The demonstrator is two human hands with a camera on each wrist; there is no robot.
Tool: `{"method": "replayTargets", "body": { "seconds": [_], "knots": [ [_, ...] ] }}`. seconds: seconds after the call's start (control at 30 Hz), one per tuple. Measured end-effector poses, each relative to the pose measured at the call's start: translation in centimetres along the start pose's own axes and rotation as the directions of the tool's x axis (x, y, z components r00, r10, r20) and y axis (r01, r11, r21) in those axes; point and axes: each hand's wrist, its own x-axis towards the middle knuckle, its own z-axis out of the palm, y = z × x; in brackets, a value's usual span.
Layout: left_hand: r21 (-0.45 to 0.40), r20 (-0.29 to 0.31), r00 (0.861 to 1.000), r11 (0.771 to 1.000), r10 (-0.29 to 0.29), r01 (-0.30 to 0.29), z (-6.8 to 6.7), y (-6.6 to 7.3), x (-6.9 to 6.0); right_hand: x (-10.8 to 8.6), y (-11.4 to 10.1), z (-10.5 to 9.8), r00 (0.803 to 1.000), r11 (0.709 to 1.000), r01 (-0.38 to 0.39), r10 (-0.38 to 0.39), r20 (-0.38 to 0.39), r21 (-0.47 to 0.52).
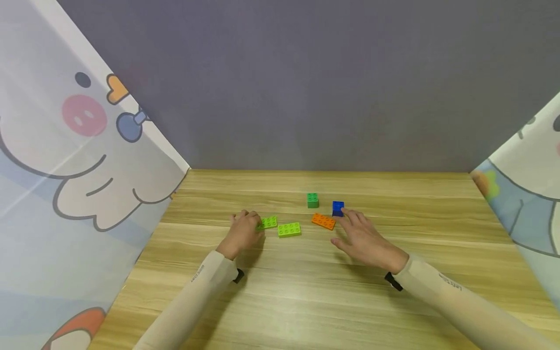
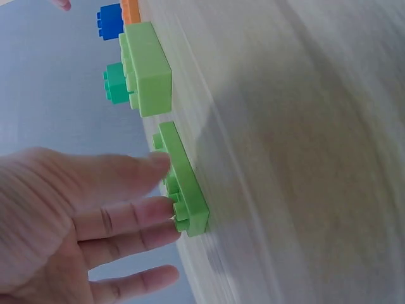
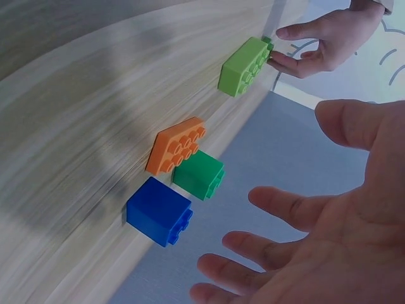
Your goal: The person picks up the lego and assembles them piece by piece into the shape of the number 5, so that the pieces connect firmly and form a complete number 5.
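My left hand [image 1: 245, 234] is at the left lime green brick [image 1: 269, 222], its loosely bent fingers over that brick's left end. In the left wrist view the thumb and fingertips of this hand [image 2: 82, 218] are by the studs of the flat brick [image 2: 190, 187]; whether they touch cannot be told. My right hand [image 1: 366, 244] is spread just right of the blue brick [image 1: 338, 208] and the orange brick [image 1: 323, 221]. In the right wrist view that hand [image 3: 323, 234] holds nothing, fingers apart, beside the blue brick [image 3: 158, 211].
A second lime green brick [image 1: 289, 230] lies between the left one and the orange brick. The dark green brick [image 1: 312, 200] stands behind them. A grey wall [image 1: 323, 97] closes off the back of the wooden table [image 1: 280, 301], with cartoon-printed cloth at both sides.
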Motion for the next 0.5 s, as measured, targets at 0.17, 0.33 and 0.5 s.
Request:
{"method": "replayTargets", "body": {
  "seconds": [0.17,0.33,0.5],
  "knots": [
    [0.012,0.013,1.0,1.0,0.003,-0.003,0.14,-0.09,-0.03,0.08,-0.15,0.13,1.0,1.0,-0.001,0.001,0.002,-0.007],
    [-0.021,0.021,0.999,0.999,0.038,-0.037,0.17,-0.07,0.01,0.11,-0.01,0.24,1.0,1.0,0.009,-0.009,-0.006,-0.014],
    [-0.052,0.072,0.996,0.998,0.047,-0.043,-0.14,0.22,-0.16,0.19,0.0,0.36,1.0,1.0,0.01,-0.01,-0.006,-0.016]
  ]
}}
